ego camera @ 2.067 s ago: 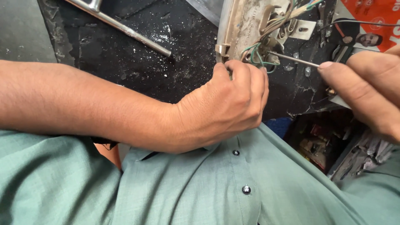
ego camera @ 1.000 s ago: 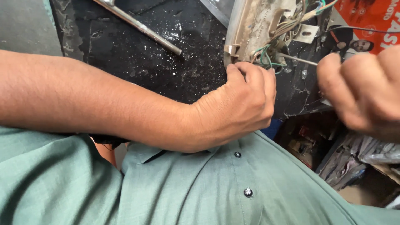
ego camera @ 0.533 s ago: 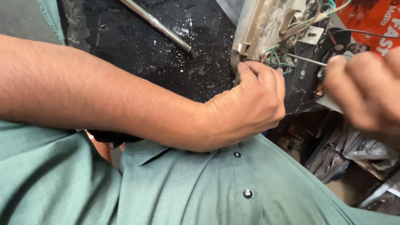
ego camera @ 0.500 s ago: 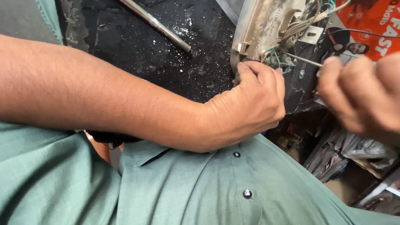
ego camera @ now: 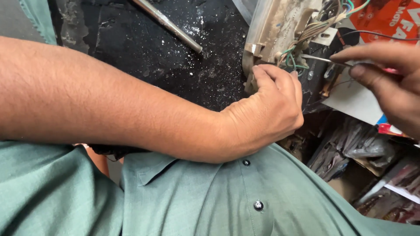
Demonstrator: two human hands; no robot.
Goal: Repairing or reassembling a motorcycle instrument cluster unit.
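My left hand (ego camera: 267,109) is curled around the lower edge of a dirty beige plastic housing (ego camera: 273,26) and grips it. A bundle of coloured wires (ego camera: 317,26) runs out of the housing's right side. My right hand (ego camera: 389,81) comes in from the right and pinches a thin metal tool with a red handle (ego camera: 326,60). The tool's tip points left into the green wires (ego camera: 292,61) just above my left fingers. My left forearm crosses the whole frame from the left.
A black dusty surface (ego camera: 144,57) lies under the housing, with a long metal rod (ego camera: 168,24) on it. Orange printed packaging (ego camera: 389,17) sits top right. Crumpled wrappers and clutter (ego camera: 358,148) fill the lower right. My green shirt (ego camera: 175,196) covers the bottom.
My right hand has steadied and shifted slightly up, bringing the thin tool level toward the wires. My left hand keeps its grip on the housing. The view has drifted a little.
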